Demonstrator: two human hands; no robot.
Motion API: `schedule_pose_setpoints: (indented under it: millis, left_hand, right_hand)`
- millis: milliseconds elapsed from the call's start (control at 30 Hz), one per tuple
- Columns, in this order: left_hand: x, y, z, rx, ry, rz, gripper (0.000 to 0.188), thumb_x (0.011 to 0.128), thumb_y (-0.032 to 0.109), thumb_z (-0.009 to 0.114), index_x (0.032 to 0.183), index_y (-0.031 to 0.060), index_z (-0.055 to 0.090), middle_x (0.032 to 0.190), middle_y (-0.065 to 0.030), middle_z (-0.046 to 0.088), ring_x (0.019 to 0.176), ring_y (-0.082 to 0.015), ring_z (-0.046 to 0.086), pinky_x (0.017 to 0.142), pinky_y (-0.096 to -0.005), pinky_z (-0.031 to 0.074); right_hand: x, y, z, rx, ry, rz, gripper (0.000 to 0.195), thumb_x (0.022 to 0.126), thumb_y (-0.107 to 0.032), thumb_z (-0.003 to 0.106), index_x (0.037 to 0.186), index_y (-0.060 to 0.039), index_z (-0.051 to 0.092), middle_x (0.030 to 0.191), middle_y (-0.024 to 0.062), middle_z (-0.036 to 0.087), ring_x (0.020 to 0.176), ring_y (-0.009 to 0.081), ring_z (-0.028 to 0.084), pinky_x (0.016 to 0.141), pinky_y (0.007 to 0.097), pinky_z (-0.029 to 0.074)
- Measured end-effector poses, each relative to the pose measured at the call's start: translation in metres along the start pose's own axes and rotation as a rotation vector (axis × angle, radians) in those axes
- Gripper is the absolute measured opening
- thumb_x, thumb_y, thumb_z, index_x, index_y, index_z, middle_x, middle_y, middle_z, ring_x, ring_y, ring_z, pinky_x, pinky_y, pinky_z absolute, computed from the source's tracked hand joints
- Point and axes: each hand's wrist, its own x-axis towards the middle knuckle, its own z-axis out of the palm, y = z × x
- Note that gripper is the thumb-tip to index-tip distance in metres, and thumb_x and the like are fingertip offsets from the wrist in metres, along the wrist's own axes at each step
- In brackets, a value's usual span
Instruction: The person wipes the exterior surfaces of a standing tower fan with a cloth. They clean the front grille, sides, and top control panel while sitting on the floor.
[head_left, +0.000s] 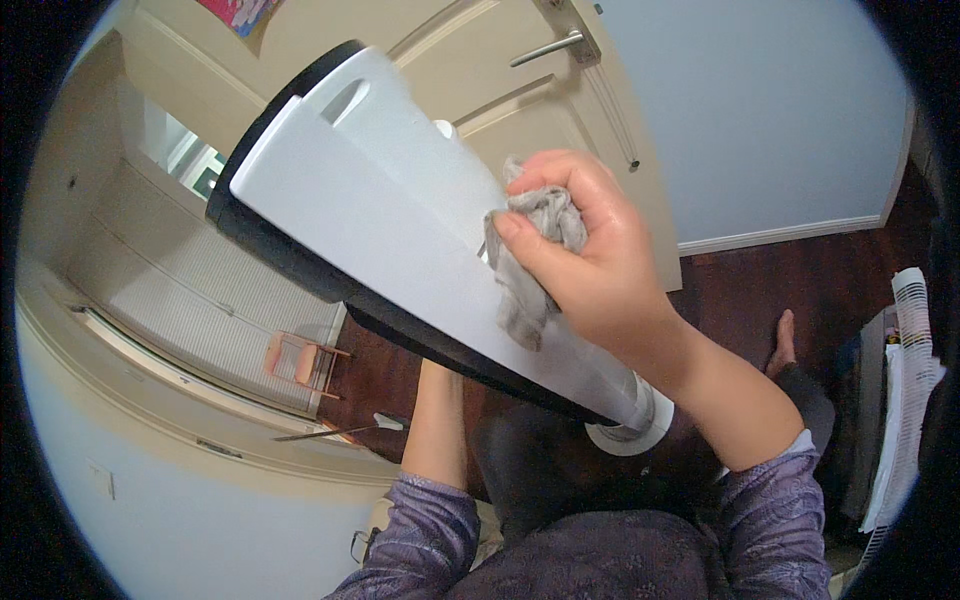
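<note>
A long white appliance body (375, 195) with a black edge stands tilted across my view, wide at the upper left and tapering towards a round white end (634, 439) at the lower right. My right hand (600, 225) grips a crumpled, greyish damp-looking cloth (525, 292), pressed against the white surface. Part of the cloth hangs down over the casing. An oblong recess (349, 101) shows near the wide end. From the sleeve, my left forearm (435, 427) reaches up behind the appliance, which hides my left hand.
A cream door (510, 127) with a metal lever handle (551, 49) stands behind the appliance. Dark wooden floor (720, 292) lies below. At right is a white slatted plastic piece (911, 337) beside stacked things. A small pink chair (304, 364) stands farther off at left.
</note>
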Motion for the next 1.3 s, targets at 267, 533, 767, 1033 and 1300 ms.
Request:
schedule_pose_setpoints:
  millis: [267,533,767,1033,1300]
  left_hand:
    - [-0.001,0.002,-0.001,-0.012,-0.02,0.003,0.05,0.098,0.032,0.046,0.137,0.0022,0.039,0.133,-0.014,0.047,0.12,-0.0254,0.045,0.103,-0.0368,0.035]
    - [0.0,0.0,0.004,-0.034,-0.045,0.008,0.049,0.098,0.032,0.046,0.136,0.002,0.04,0.132,-0.0141,0.047,0.119,-0.0254,0.046,0.102,-0.0366,0.036]
    - [0.0,0.001,0.01,-0.038,-0.065,0.009,0.048,0.098,0.032,0.046,0.136,0.0019,0.04,0.131,-0.0142,0.048,0.118,-0.0253,0.047,0.101,-0.0364,0.037]
    - [0.007,0.001,0.017,-0.028,-0.079,0.009,0.048,0.098,0.031,0.046,0.135,0.0017,0.041,0.13,-0.0142,0.048,0.117,-0.0253,0.047,0.101,-0.0361,0.038]
    - [0.007,0.001,0.014,-0.031,-0.08,0.008,0.047,0.098,0.031,0.046,0.134,0.0015,0.041,0.129,-0.0143,0.049,0.116,-0.0253,0.048,0.1,-0.0359,0.038]
  right_hand:
    - [0.015,-0.031,-0.008,-0.014,-0.352,0.327,0.019,0.084,-0.009,0.066,0.099,-0.0029,0.057,0.093,0.0084,0.059,0.085,0.0168,0.058,0.078,0.0293,0.047]
    - [0.039,-0.033,-0.007,0.255,-0.374,0.82,0.025,0.077,-0.004,0.07,0.098,0.0007,0.058,0.085,0.0101,0.064,0.076,0.0188,0.063,0.07,0.0327,0.052]
    - [0.018,-0.009,0.001,-0.053,-0.158,0.488,0.018,0.081,-0.009,0.066,0.095,-0.0016,0.058,0.081,0.0055,0.062,0.071,0.0131,0.059,0.066,0.0284,0.049]
    - [0.058,-0.043,0.018,0.205,-0.047,-0.12,0.024,0.078,-0.015,0.068,0.096,-0.0014,0.061,0.088,0.0116,0.063,0.081,0.0219,0.062,0.076,0.033,0.048]
    - [0.101,-0.078,0.014,0.302,-0.451,0.43,0.038,0.078,-0.019,0.074,0.104,0.0035,0.059,0.089,0.0109,0.066,0.073,0.0158,0.066,0.066,0.0328,0.056]
